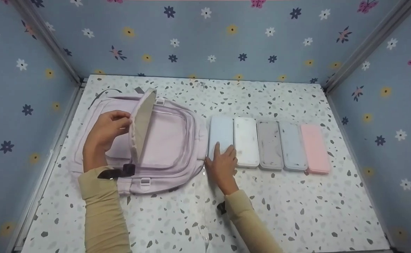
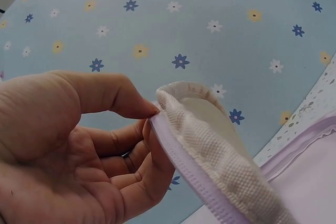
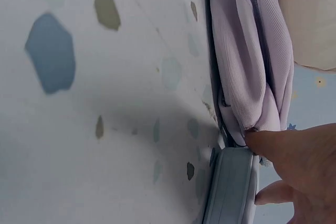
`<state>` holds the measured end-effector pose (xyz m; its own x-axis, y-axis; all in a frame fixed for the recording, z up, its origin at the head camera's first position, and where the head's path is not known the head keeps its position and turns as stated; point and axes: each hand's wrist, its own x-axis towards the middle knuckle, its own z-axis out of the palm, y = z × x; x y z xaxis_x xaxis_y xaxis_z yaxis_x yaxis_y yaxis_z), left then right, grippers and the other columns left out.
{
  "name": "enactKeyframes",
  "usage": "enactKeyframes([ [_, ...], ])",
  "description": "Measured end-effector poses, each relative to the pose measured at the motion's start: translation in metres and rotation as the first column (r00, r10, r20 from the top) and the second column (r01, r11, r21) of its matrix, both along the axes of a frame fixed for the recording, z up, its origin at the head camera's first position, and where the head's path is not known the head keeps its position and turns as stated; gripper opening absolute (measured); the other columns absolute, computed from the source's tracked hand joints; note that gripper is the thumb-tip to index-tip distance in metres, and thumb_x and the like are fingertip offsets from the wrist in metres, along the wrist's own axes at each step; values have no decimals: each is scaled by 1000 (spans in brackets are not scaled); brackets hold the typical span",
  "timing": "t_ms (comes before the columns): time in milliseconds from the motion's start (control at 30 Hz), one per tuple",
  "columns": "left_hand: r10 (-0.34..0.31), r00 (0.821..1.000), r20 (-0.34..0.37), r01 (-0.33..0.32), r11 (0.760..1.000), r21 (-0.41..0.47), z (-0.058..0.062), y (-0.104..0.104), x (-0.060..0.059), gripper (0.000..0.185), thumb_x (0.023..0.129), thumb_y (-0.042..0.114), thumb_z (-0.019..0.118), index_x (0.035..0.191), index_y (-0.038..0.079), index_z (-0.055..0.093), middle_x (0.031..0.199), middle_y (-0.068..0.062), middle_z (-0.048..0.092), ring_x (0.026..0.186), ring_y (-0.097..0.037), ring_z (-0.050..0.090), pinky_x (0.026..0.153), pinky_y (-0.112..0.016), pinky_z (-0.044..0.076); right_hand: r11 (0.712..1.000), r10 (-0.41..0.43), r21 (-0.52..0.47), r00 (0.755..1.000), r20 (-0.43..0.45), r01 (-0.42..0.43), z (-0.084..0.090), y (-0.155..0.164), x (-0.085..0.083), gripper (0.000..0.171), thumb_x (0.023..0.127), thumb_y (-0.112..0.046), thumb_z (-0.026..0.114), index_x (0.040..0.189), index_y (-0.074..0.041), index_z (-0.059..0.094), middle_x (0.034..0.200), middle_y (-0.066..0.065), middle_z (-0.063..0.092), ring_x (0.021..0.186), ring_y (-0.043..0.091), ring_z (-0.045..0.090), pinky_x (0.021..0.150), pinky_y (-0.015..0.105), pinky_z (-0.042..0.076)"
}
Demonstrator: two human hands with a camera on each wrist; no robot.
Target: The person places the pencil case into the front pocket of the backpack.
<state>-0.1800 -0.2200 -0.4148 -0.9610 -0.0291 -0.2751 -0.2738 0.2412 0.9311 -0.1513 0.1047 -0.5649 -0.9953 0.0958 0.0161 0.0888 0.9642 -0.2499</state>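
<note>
Fingers (image 1: 121, 121) of the left hand (image 1: 105, 135) pinch the stiff flap (image 1: 143, 123) of the soft lilac backpack (image 1: 172, 140), holding it upright. The right hand (image 1: 223, 165) lies flat on the smooth pale-blue case (image 1: 220, 130), first in a row, its long axis pointing away. The left wrist view shows the flap's (image 2: 210, 135) woven padded edge between thumb and fingers (image 2: 147, 161). The right wrist view shows the case's (image 3: 231, 187) rounded end touching the ribbed backpack (image 3: 252, 56), fingertips (image 3: 273, 142) pressing.

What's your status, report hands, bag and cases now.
Left hand pinches backpack flap, held up. Right hand rests on pale blue case, nearest the backpack. Four more cases lie beside it. Nothing in the way.
</note>
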Motion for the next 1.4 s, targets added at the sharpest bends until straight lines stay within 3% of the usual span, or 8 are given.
enactKeyframes([
  [233,4,1000,-4,-4,1000,-13,2,-10,3,33,97,20,52,120,-2,49,109,-2,50,97,-9,55,83,-15,50,996,-35,-79,998,-44,31,-6,-1,4,69,87,-45,66,144,-15,43,141,39,28,125,51,36,88,57,47],
  [367,12,1000,9,-12,999,-31,0,-14,5,34,97,23,52,122,0,49,110,-2,50,99,-10,54,85,-17,50,990,-70,-124,998,1,70,-7,0,5,69,87,-48,64,146,-20,40,147,33,25,129,48,35,84,57,50],
  [533,14,1000,26,-13,999,-39,-1,-18,4,34,97,25,53,122,1,49,111,-1,50,99,-10,54,85,-16,49,982,-82,-164,995,49,89,-1,2,5,69,87,-49,63,146,-22,40,151,29,23,135,45,30,90,58,47],
  [833,2,999,32,-1,999,-34,0,-23,5,37,96,27,55,122,1,49,110,-1,51,95,-6,57,82,-14,49,988,-26,-153,998,-51,18,6,10,4,69,84,-43,69,141,-11,48,143,34,31,129,43,38,98,48,44],
  [1133,4,999,35,-3,999,-38,-2,-22,1,37,96,26,56,123,2,51,111,-1,52,97,-9,55,84,-16,50,987,-7,-162,996,-89,-7,16,29,-3,67,80,-37,71,137,-10,51,144,29,33,129,42,35,107,49,35],
  [1400,8,1000,2,-8,1000,1,-3,-36,9,30,97,21,55,119,0,51,103,2,54,90,-3,59,80,-14,51,951,34,-297,986,-165,-83,26,38,-8,64,76,-29,72,131,-1,55,139,32,36,125,46,36,99,55,40],
])
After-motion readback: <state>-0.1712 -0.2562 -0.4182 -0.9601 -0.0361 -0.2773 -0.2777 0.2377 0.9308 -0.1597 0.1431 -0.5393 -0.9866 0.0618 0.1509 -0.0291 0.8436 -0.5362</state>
